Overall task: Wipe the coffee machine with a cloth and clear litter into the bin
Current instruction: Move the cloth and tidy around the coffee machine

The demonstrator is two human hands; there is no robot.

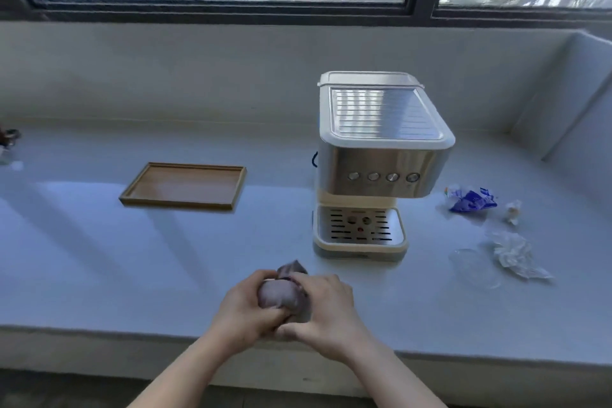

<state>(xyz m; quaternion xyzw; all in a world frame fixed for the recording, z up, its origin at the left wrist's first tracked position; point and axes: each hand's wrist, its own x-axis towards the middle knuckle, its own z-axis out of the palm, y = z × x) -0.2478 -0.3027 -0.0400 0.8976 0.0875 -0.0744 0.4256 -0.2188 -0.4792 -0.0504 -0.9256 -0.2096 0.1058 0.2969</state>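
Both hands are gripping a bunched purple-grey cloth (284,291) near the counter's (82,258) front edge at 6 o'clock: the left hand (245,308) is cupping it from the left, the right hand (326,311) is closing over it from the right, thumbs touching. The coffee machine (377,162) is standing just beyond, toward 1 o'clock. Litter is lying at 3 o'clock: a blue wrapper (472,200), crumpled white paper (511,250), clear plastic (475,267). An empty wooden tray (183,185) is sitting at 10 o'clock, open counter around it.
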